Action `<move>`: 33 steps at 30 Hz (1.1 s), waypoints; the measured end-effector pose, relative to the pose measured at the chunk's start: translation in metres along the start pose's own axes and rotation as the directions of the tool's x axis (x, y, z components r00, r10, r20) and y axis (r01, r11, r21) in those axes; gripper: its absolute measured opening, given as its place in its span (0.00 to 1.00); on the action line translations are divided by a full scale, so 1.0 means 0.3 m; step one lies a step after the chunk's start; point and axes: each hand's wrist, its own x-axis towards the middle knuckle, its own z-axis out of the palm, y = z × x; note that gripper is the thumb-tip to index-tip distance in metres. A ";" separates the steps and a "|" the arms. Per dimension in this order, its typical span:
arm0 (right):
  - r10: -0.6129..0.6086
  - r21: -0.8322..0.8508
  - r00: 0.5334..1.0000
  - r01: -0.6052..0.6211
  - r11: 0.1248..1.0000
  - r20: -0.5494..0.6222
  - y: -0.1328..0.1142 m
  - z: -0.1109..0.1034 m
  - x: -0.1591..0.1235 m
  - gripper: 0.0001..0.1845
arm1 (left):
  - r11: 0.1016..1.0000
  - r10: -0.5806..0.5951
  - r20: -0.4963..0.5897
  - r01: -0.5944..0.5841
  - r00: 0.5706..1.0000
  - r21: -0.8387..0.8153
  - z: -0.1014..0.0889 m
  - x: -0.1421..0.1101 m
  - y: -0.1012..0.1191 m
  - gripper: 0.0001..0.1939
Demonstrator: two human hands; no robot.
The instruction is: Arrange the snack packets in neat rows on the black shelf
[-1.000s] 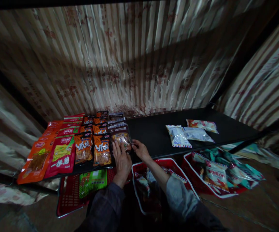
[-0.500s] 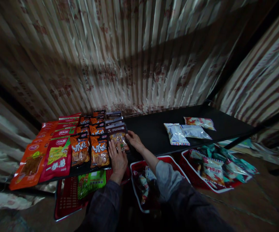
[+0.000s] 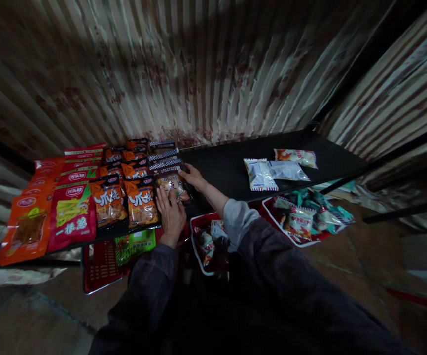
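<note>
A dark brown snack packet with a checkered top strip lies at the front of its row on the black shelf. My left hand rests on its lower left part, fingers stretched out and slightly apart. At the packet's right edge, my right hand has its fingers curled against the side, with the fingertips partly hidden. Behind it are more brown packets of the same kind. Just left of my left hand stand rows of orange-and-black snack packets.
Pink packets and orange packets fill the shelf's left end. Several white packets lie on the right. Below are red baskets holding snacks, including a green packet. A striped curtain hangs behind.
The view has tipped downward, so more floor and sleeves show. Both hands stay at the brown packet, which keeps about the same place in its row.
</note>
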 end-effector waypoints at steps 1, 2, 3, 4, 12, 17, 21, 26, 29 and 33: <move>0.015 0.008 1.000 -0.015 1.000 0.008 0.003 0.000 0.007 0.24 | 1.000 0.000 0.006 0.000 1.000 -0.001 0.000 -0.001 -0.001 0.27; 0.026 0.018 1.000 -0.026 0.999 0.015 0.006 -0.002 0.013 0.23 | 1.000 0.000 0.010 0.000 1.000 -0.002 0.000 -0.001 -0.002 0.27; 0.031 0.029 0.999 -0.032 0.999 0.025 0.007 -0.004 0.017 0.22 | 1.000 -0.001 0.013 0.001 1.000 -0.004 0.000 -0.002 -0.003 0.27; 0.027 0.036 0.999 -0.028 0.999 0.041 0.008 -0.006 0.020 0.20 | 1.000 -0.002 0.016 0.002 1.000 -0.005 0.000 -0.002 -0.003 0.27; 0.002 0.059 0.999 -0.004 0.998 0.038 0.004 -0.017 -0.001 0.18 | 1.000 0.007 0.039 -0.008 0.999 0.008 -0.006 -0.002 0.002 0.27; 0.019 0.073 1.000 -0.020 0.997 0.016 0.007 -0.011 0.007 0.19 | 1.000 0.029 0.016 -0.029 0.999 0.010 -0.001 0.002 -0.007 0.28; 0.017 0.017 0.999 -0.016 1.000 -0.030 0.005 0.001 -0.001 0.19 | 0.998 0.042 0.005 -0.042 0.999 0.035 0.003 -0.002 -0.013 0.28; -0.101 -0.174 0.966 0.060 0.983 -0.237 -0.002 -0.001 -0.091 0.24 | 0.997 0.078 -0.026 -0.077 0.997 0.023 0.007 -0.002 -0.022 0.29; -0.241 -0.263 0.931 0.168 0.950 -0.275 -0.005 -0.014 -0.187 0.24 | 0.996 0.091 -0.061 -0.092 0.994 -0.018 0.003 -0.001 -0.026 0.31; -0.432 -0.275 0.859 0.360 0.891 -0.274 -0.023 -0.028 -0.347 0.20 | 0.985 0.124 -0.103 -0.135 0.987 -0.106 -0.002 -0.049 -0.010 0.31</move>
